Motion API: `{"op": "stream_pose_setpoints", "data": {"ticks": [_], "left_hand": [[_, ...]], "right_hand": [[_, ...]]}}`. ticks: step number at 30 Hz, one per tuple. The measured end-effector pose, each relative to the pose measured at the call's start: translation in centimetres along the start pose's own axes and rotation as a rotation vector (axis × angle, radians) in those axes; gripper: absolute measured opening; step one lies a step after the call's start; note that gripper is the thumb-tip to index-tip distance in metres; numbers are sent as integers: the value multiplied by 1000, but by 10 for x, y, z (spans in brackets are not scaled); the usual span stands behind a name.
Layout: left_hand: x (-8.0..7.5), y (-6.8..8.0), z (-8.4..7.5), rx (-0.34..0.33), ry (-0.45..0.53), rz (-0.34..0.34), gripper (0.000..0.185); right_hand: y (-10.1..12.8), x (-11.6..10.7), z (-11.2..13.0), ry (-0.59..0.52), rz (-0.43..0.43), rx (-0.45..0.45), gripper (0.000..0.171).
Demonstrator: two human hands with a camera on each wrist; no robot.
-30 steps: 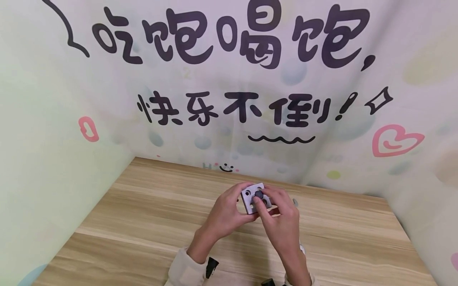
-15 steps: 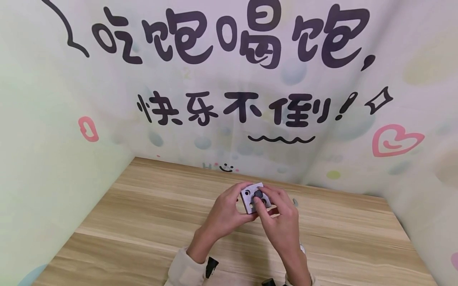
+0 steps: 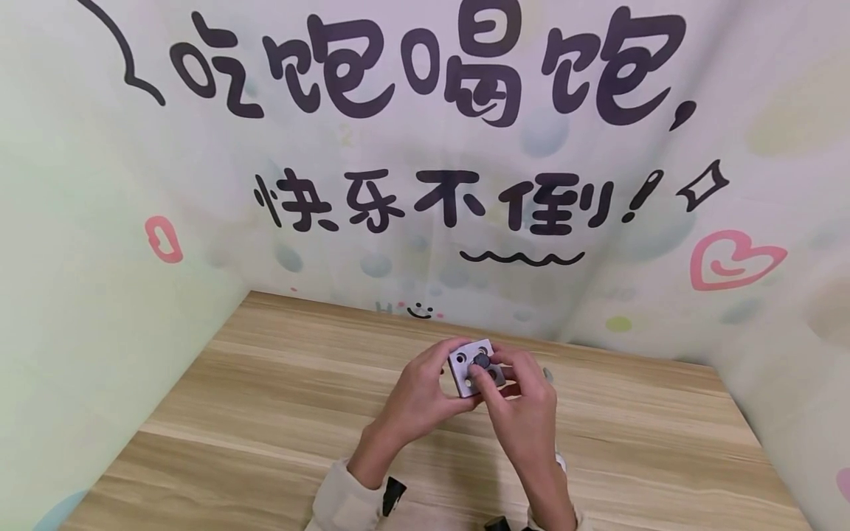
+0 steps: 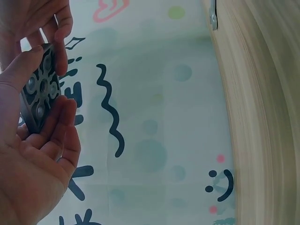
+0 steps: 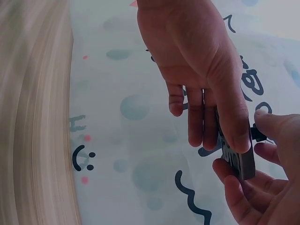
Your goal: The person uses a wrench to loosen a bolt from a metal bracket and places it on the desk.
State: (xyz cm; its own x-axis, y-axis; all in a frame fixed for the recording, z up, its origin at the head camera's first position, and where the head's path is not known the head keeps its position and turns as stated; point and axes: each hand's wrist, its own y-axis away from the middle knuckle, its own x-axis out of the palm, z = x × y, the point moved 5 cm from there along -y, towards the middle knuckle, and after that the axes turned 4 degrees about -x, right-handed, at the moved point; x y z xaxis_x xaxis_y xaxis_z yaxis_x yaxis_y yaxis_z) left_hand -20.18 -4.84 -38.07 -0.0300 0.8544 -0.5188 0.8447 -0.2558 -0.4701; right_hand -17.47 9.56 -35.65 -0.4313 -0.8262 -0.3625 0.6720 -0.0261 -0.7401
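Note:
A square silver-grey metal plate (image 3: 462, 377) with several round holes is held up above the table in the head view. My left hand (image 3: 418, 387) grips it by its edges, thumb below and fingers above. At its middle a black bolt (image 3: 481, 361) stands out from the face, pinched between the thumb and fingers of my right hand (image 3: 527, 402). In the left wrist view the plate's recessed underside (image 4: 43, 89) is visible. From the right wrist view, the black bolt (image 5: 258, 133) projects from the plate's side (image 5: 247, 166); its inner end is hidden.
Beneath the hands lies a wood-grain table (image 3: 279, 413). A small grey metal piece (image 3: 547, 375) lies behind my right hand; a wrench-like end (image 4: 213, 18) appears at the table edge in the left wrist view. A printed cloth wall (image 3: 372, 258) stands behind the table.
The plate stays nearly in place, its tilt shifting slightly. My right fingers shift a little on the bolt, the forefinger now slightly lower. My left hand keeps its grip.

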Motion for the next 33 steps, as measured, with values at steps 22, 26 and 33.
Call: {"op": "stream_pose_setpoints", "data": {"ticks": [22,26,33], "left_hand": [[-3,0,1,9,-6,-13,68],[-3,0,1,17,-9,-21,69],[-1,0,0,28,-4,-15,70]], "right_hand": [[1,2,0,2,68,18,25],[1,2,0,-1,71,9,26],[0,1,1,3,15,-25,33]]}}
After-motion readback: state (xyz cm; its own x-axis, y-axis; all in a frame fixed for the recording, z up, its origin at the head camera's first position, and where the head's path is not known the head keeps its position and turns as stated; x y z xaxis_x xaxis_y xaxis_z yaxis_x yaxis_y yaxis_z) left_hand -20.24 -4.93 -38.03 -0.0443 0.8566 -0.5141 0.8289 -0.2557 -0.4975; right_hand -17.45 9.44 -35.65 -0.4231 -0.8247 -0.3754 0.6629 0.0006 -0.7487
